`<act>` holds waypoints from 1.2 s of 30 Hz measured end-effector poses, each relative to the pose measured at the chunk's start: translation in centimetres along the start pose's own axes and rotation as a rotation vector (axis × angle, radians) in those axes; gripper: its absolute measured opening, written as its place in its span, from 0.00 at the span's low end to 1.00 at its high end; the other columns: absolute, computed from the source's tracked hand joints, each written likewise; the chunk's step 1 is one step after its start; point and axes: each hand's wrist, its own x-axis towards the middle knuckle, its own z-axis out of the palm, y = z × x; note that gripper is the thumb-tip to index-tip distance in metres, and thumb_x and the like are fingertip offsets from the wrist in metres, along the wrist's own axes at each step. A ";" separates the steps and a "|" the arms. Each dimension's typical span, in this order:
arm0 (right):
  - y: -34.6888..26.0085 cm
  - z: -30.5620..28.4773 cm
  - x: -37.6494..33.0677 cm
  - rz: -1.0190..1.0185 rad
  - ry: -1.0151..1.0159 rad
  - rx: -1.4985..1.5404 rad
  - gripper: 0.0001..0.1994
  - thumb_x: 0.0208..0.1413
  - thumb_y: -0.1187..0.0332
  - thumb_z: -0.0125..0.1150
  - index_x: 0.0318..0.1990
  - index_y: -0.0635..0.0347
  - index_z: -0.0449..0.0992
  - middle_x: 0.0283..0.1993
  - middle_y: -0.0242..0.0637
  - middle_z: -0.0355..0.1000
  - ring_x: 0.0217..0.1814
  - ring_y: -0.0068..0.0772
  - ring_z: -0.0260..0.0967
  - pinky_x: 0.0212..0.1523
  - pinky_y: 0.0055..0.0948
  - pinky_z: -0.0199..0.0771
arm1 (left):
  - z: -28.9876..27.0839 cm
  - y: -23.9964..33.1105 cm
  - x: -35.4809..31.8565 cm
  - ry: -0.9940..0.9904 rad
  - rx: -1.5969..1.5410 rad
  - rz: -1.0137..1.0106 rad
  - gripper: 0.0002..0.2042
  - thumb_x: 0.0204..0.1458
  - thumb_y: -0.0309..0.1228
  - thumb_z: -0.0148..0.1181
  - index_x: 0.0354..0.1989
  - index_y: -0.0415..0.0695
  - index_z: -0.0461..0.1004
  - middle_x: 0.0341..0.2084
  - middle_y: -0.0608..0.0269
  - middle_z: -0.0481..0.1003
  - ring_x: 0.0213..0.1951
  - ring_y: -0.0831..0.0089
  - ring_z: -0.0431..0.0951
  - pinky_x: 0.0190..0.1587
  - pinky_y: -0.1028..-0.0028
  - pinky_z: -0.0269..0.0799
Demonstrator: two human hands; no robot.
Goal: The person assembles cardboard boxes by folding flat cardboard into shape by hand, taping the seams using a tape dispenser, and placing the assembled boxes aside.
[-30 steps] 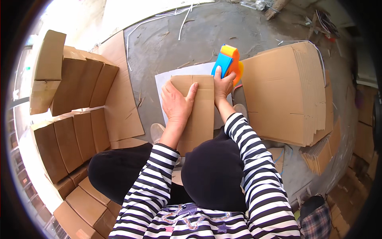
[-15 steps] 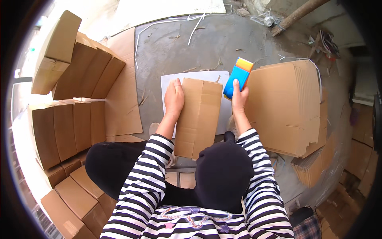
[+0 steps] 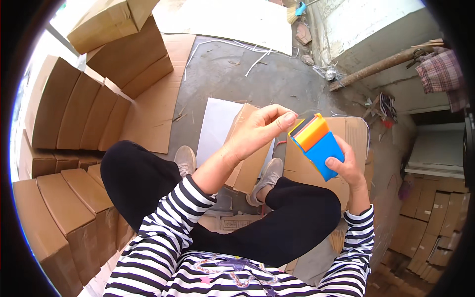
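My right hand [image 3: 346, 163] is wrapped round a blue and orange tape dispenser [image 3: 316, 148], held tilted in the air right of the middle. Just left of the dispenser's orange end, my left hand [image 3: 260, 128] is closed in a pinch, thumb against forefinger. Whatever lies between those fingertips is too small to make out. Below the left hand a closed brown cardboard box [image 3: 251, 168] rests between my feet, partly covered by the hand and wrist. Under the box a white sheet [image 3: 215, 123] shows along its left side.
Brown boxes [image 3: 69, 109] stand stacked in rows on the left. At right lies a pile of flat cardboard [image 3: 307, 171], partly behind the dispenser. A wooden pole [image 3: 381, 67] leans at the back right. White strapping [image 3: 257, 64] lies on the grey floor [image 3: 217, 74].
My left hand has left the box's side and come up to the dispenser, its fingers now pinched. The right hand has drawn the dispenser nearer and turned its orange end leftward. The view has shifted.
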 end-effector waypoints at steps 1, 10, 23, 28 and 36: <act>-0.9 0.3 -0.5 0.001 -0.001 -0.017 0.28 0.43 0.51 0.65 0.45 0.62 0.66 0.36 0.33 0.68 0.38 0.23 0.66 0.38 0.23 0.69 | 0.1 0.2 -0.5 0.003 -0.012 0.012 0.17 0.58 0.42 0.48 0.44 0.41 0.72 0.35 0.66 0.73 0.38 0.81 0.69 0.41 0.79 0.65; -3.5 3.0 -2.3 0.106 -0.101 -0.165 0.26 0.46 0.50 0.63 0.43 0.62 0.66 0.35 0.33 0.68 0.37 0.22 0.66 0.37 0.23 0.68 | -0.1 -0.2 -3.4 0.034 -0.169 -0.149 0.14 0.58 0.40 0.50 0.36 0.41 0.74 0.22 0.74 0.68 0.27 0.86 0.67 0.31 0.82 0.65; -0.2 7.5 1.0 0.328 -0.249 -0.274 0.28 0.48 0.46 0.59 0.42 0.66 0.68 0.35 0.36 0.70 0.38 0.24 0.67 0.40 0.23 0.69 | -2.6 -6.9 -8.0 0.425 0.038 -0.013 0.10 0.53 0.30 0.57 0.23 0.39 0.70 0.16 0.73 0.67 0.21 0.87 0.63 0.23 0.82 0.59; -0.5 7.3 2.9 0.361 -0.348 -0.312 0.30 0.48 0.44 0.58 0.43 0.67 0.70 0.35 0.37 0.71 0.37 0.24 0.67 0.40 0.24 0.68 | -4.8 -6.5 -9.2 0.510 0.117 -0.044 0.10 0.53 0.31 0.58 0.24 0.39 0.71 0.17 0.75 0.67 0.22 0.88 0.63 0.25 0.84 0.60; 0.1 5.0 2.4 0.402 -0.347 -0.384 0.30 0.47 0.42 0.56 0.40 0.67 0.73 0.31 0.38 0.71 0.33 0.28 0.69 0.35 0.27 0.69 | -9.8 -8.9 -10.1 0.676 0.185 -0.047 0.10 0.52 0.32 0.60 0.23 0.40 0.71 0.16 0.77 0.65 0.21 0.88 0.61 0.24 0.84 0.58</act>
